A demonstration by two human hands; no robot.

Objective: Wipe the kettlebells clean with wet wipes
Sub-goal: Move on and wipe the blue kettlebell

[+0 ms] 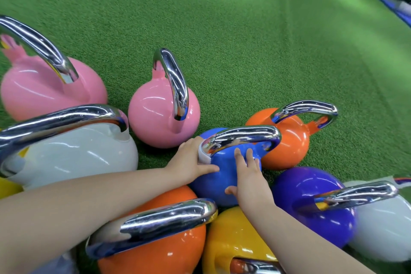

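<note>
A blue kettlebell with a chrome handle stands among several coloured kettlebells on green turf. My left hand grips the left foot of that handle with a white wet wipe wrapped between fingers and metal. My right hand lies flat on the blue body just below the handle, fingers straight and spread.
Two pink kettlebells stand behind, a white one to the left, orange ones behind and in front, a purple one to the right, a yellow one near me. Green turf stretches beyond.
</note>
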